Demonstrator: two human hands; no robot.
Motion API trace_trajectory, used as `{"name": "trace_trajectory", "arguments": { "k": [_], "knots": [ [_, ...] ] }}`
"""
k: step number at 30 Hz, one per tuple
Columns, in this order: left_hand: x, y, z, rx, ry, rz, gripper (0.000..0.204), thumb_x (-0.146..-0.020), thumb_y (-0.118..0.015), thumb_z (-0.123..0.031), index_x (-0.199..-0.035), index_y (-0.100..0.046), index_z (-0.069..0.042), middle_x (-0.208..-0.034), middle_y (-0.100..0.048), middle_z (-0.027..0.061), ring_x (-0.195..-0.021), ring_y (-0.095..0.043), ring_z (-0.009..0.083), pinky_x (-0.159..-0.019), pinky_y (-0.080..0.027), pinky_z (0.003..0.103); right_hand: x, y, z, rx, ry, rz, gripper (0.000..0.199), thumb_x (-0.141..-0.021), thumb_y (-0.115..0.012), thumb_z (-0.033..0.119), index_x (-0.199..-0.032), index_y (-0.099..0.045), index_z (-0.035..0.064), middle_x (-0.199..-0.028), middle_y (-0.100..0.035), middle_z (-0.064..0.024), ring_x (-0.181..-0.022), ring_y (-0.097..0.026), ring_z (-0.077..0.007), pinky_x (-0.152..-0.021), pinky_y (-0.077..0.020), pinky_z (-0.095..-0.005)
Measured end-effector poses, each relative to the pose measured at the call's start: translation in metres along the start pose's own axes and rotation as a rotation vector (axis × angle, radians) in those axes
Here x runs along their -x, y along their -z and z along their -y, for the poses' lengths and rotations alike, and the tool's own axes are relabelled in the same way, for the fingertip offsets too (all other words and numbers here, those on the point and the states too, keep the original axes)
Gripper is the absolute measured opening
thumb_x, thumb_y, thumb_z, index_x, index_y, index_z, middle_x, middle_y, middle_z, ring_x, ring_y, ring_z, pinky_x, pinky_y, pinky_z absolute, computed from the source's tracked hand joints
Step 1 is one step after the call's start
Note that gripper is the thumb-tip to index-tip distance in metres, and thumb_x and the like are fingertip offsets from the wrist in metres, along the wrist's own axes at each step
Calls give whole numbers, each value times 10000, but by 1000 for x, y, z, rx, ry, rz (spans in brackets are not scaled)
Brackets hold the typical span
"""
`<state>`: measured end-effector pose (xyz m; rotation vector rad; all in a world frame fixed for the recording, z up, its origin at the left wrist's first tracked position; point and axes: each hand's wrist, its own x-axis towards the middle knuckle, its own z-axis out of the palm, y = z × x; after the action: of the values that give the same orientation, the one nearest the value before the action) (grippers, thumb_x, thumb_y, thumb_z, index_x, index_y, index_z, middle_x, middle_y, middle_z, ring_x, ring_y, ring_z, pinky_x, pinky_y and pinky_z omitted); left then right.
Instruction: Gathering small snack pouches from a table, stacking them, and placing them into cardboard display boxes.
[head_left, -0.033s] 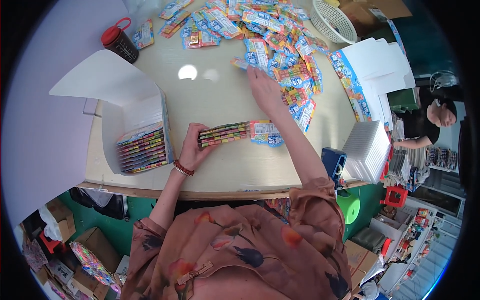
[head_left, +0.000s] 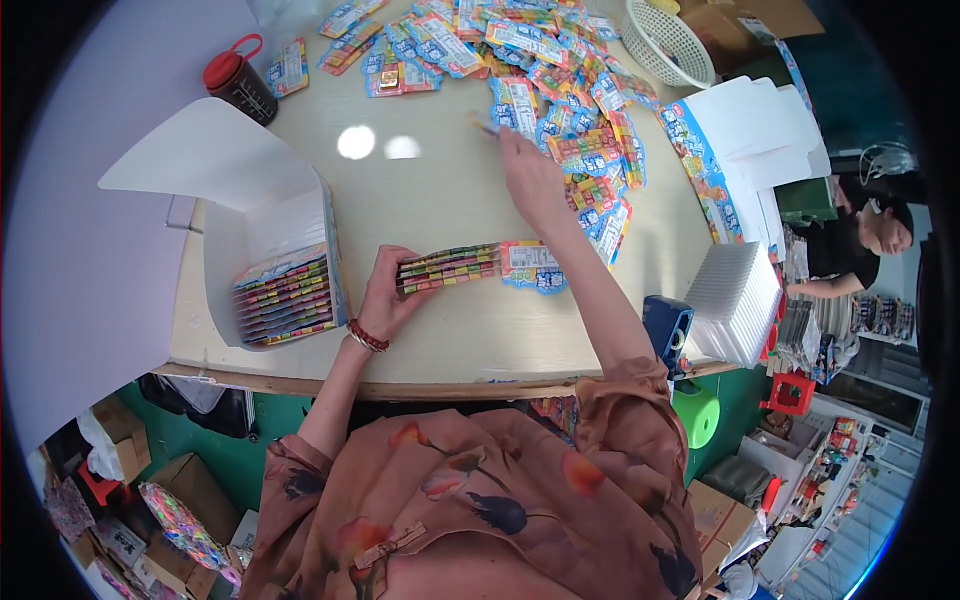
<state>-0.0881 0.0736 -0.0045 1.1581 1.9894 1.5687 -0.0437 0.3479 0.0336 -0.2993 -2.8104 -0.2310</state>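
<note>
Roughly, by label:

Left hand (head_left: 385, 290): fingers closed round one end of a stack of colourful carded packs (head_left: 450, 268), which lies flat near the middle of the table (head_left: 440, 180), toward its near edge.

Right hand (head_left: 530, 175): stretched out toward the far side of the table, fingers pinched on a single small pack (head_left: 480, 124) lifted just at the rim of the loose heap.

Loose heap (head_left: 520, 60): many blue-and-bright carded packs spread along the far edge and down toward the right edge, unsorted and overlapping.

Open white carton (head_left: 270, 225): stands at the left edge, lid flap thrown back; rows of packs (head_left: 285, 298) are already ranked on edge inside it, filling the lower part, with bare wall above them.

Progress, as I judge it: some packs are boxed and one bundle is being gathered, but the heap left on the table looks far larger than what is packed, so most of the work remains.

Around it: a dark jar with a red lid (head_left: 238, 82) at the far left corner, a white basket (head_left: 668, 42) at the far right corner, and flat white cartons (head_left: 750, 125) by the right edge. Another person (head_left: 850, 245) works beyond that edge.
</note>
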Motion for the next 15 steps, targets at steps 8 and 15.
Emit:
{"name": "trace_trajectory", "arguments": {
  "k": [8,15],
  "knots": [
    [-1,0,-3,15,-6,-2,451,-720,-779,-66,-1064,-492,-13,-997,-481,110,-899,-541,234,-792,-468,308,-44,22,-25,-137,-107,-135,332,-750,-563,-25,-1071,-549,57,-996,-639,-119,-902,-640,-280,-725,-520,-414],
    [-1,0,-1,-5,-50,-5,475,-707,-798,-68,-1067,-490,-32,-1005,-484,90,-889,-528,198,-766,-468,296,-36,0,-78,-263,234,-23,350,-690,-553,-146,-966,-649,46,-1168,-619,-70,-1293,-430,-259,-1135,-287,-444]
  ]
}}
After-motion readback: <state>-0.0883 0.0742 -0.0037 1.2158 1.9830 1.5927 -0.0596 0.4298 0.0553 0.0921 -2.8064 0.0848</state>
